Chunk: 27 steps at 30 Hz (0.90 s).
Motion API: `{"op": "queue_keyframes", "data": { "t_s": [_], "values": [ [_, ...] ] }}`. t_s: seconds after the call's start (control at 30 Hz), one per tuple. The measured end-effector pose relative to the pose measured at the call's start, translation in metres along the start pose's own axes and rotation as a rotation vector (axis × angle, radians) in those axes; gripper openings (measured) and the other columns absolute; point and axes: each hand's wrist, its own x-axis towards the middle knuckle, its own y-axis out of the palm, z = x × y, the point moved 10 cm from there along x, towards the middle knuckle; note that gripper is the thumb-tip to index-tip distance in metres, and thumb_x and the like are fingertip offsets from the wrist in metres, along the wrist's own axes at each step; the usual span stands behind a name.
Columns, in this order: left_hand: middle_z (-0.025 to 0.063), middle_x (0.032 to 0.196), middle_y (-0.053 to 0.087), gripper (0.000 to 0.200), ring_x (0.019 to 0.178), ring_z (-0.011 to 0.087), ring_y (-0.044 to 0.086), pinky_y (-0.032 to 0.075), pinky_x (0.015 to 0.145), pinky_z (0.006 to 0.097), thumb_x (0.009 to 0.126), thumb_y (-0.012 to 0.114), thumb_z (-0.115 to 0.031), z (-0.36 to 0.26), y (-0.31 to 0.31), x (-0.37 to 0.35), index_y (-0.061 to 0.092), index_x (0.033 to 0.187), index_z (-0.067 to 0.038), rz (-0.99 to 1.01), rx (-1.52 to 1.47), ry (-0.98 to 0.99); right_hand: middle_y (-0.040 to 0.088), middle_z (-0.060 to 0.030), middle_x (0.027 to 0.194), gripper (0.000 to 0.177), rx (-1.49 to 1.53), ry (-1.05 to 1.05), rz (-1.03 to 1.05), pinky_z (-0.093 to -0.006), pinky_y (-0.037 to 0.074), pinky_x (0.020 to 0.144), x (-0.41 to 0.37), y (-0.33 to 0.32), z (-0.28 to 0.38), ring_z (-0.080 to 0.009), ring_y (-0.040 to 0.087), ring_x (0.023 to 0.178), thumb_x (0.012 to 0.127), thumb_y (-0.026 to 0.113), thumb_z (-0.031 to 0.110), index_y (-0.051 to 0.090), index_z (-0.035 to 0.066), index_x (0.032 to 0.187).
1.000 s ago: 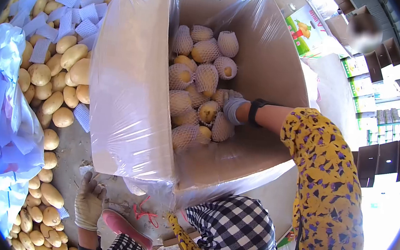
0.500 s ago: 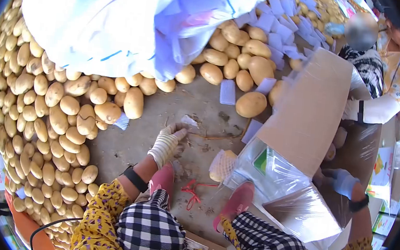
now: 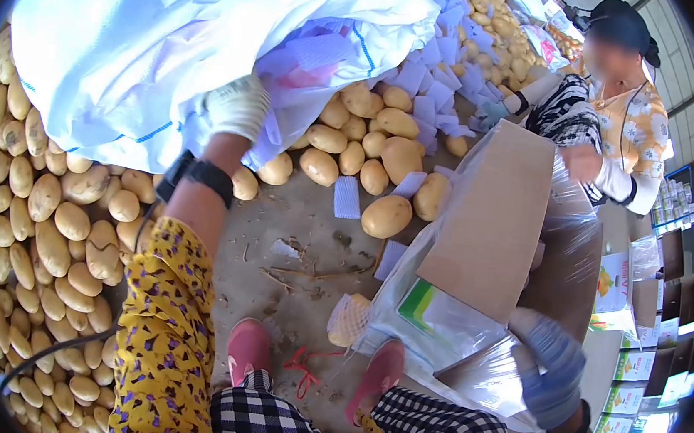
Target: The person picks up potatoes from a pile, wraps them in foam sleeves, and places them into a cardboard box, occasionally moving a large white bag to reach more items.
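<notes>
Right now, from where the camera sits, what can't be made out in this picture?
All in the head view:
Most of the inside of the box: hidden by its own cardboard side.
Deeper contents of the white sack: hidden by its folds.
Left hand: its fingertips are unclear against the sack, so its grip can't be told.
Potatoes: the heap's left side is cut off by the dark round edge.
Lettering on the far cartons: too small.

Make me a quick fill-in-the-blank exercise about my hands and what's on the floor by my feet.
The left hand is at a large bag coloured mostly ____.
The right hand, beside the cardboard box, wears a ____.
The string between the pink shoes is ____.

Missing words: white; glove; red.
</notes>
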Motion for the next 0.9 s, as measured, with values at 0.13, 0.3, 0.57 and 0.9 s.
{"op": "queue_keyframes", "data": {
  "t_s": [0.13, 0.3, 0.57, 0.9],
  "values": [
    [0.0172, 0.135, 0.053, 0.054, 0.123, 0.0347, 0.051, 0.039, 0.104, 0.0423, 0.091, 0.053, -0.037, 0.082, 0.084, 0.029, 0.047, 0.136, -0.009, 0.244, -0.062, -0.123, 0.068, -0.0160, 0.100, 0.041, 0.148, -0.104, 0.082, -0.0393, 0.054, 0.072, 0.014, 0.036, 0.033, -0.0324, 0.067, 0.086, 0.072, 0.072, 0.008, 0.063, 0.002, 0.112],
    [0.0145, 0.107, 0.068, 0.027, 0.099, 0.0317, 0.062, 0.045, 0.090, 0.0375, 0.091, 0.055, -0.023, 0.085, 0.079, 0.004, 0.065, 0.111, -0.008, 0.325, -0.549, -0.336, 0.068, -0.0143, 0.101, 0.037, 0.257, -0.196, 0.090, -0.0389, 0.054, 0.070, 0.021, 0.064, 0.049, -0.0302, 0.067, 0.083, 0.080, 0.070, 0.014, 0.060, 0.003, 0.115],
    [0.0158, 0.122, 0.056, 0.042, 0.109, 0.0342, 0.056, 0.045, 0.091, 0.0433, 0.077, 0.069, -0.009, 0.002, 0.003, -0.109, 0.061, 0.118, -0.015, 0.008, -0.418, 0.181, 0.067, -0.0132, 0.099, 0.035, 0.332, -0.153, 0.189, -0.0361, 0.054, 0.066, 0.019, 0.089, 0.060, -0.0287, 0.067, 0.082, 0.083, 0.068, 0.015, 0.060, 0.003, 0.114],
    [0.0202, 0.126, 0.056, 0.055, 0.117, 0.0368, 0.052, 0.041, 0.099, 0.0432, 0.076, 0.072, -0.023, 0.040, 0.028, 0.016, 0.056, 0.126, -0.008, 0.134, -0.255, -0.197, 0.069, -0.0122, 0.090, 0.026, 0.433, 0.001, 0.178, -0.0364, 0.055, 0.068, 0.035, 0.099, 0.050, -0.0282, 0.068, 0.077, 0.083, 0.067, 0.013, 0.065, 0.005, 0.108]
  ]
}}
